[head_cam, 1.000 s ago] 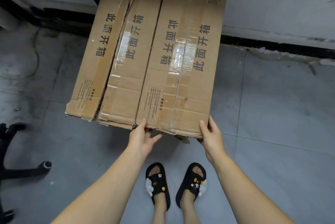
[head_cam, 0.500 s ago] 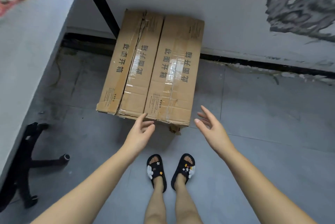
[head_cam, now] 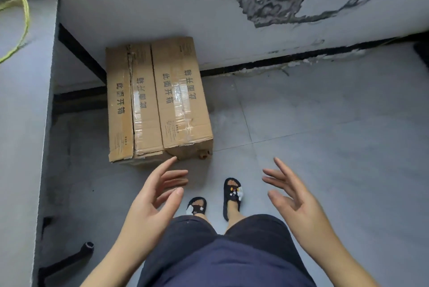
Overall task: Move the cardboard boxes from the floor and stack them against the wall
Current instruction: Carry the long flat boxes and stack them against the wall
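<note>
Both hands are spread and hold nothing: the left hand [head_cam: 154,196] and right hand [head_cam: 293,196]. Just past them the cardboard boxes [head_cam: 157,101] sit against the wall [head_cam: 139,19]. This step looks finished; next, fetch another box.

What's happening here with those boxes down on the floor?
A person is stacking cardboard boxes against the wall. Two long boxes lie side by side on the floor, their far ends at the wall, next to a grey table. Both hands are empty: the left hand and the right hand hover open in front of the boxes, holding nothing. The person stands in black sandals.
</note>
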Demonstrator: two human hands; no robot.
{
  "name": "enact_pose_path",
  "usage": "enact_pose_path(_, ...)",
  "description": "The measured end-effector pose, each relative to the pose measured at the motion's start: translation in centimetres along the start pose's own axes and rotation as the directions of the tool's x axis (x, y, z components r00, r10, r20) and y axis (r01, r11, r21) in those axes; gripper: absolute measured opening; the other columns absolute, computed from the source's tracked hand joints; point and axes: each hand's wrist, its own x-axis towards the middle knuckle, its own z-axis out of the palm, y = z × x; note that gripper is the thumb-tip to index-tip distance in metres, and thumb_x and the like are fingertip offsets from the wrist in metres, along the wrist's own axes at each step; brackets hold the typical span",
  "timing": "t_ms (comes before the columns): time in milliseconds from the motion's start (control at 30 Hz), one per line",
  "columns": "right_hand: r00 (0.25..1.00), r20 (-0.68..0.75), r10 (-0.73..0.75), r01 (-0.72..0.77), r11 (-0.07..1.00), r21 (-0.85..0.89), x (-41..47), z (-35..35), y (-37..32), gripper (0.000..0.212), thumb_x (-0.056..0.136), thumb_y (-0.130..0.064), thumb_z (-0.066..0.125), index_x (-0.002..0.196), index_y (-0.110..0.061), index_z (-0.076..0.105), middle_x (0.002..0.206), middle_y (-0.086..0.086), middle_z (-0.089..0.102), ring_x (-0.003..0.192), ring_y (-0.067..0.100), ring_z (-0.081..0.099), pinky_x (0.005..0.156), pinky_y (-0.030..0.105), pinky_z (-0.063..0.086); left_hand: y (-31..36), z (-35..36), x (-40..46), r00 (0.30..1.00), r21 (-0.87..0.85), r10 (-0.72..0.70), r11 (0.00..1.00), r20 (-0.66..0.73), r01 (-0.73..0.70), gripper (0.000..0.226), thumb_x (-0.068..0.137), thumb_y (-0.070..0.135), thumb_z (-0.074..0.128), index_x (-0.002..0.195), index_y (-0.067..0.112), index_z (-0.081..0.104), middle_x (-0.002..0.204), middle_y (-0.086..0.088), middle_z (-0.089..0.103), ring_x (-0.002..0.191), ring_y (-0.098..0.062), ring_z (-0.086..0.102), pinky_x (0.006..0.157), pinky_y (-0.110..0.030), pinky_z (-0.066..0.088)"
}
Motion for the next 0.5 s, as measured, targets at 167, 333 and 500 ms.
enact_pose_path(167,0.954,-0.298,0.033,0.007,0.991,0.130,-6.7,3.9,2.4,0.059,0.071,-0.057,0.060,0.126,-0.042,0.043,0.119,-0.025,0.061,0.113,-0.001,0.057,0.084,0.007,0.045,-0.9,-0.6,-0.3,0.971,0.063,0.065,0.995,0.229,-0.082,0.043,0.070,0.050,0.054,0.113,0.059,0.051,0.110,0.019,0.064,0.104,-0.005,0.062,0.086,-0.013,0.048)
enact_pose_path(333,0.850,-0.524,0.053,0.059,0.979,0.194,-13.2,6.2,4.4,0.068,0.071,-0.064,0.061,0.131,-0.039,0.042,0.121,-0.027,0.059,0.113,-0.002,0.058,0.083,0.006,0.044,-1.1,0.1,-2.0,0.907,0.045,0.119,0.988,0.405,-0.150,0.048,0.071,0.046,0.056,0.119,0.041,0.056,0.109,0.015,0.065,0.104,-0.008,0.062,0.084,-0.013,0.048)
enact_pose_path(500,0.670,-0.735,0.104,0.122,0.961,0.248,-20.3,7.3,6.8,0.058,0.076,-0.050,0.058,0.131,-0.040,0.044,0.119,-0.026,0.060,0.112,-0.001,0.059,0.079,0.006,0.046,-0.8,3.2,-4.9,0.788,0.032,0.163,0.974,0.594,-0.226,0.056,0.069,0.048,0.056,0.122,0.030,0.052,0.110,0.012,0.066,0.102,-0.011,0.064,0.082,-0.013,0.049)
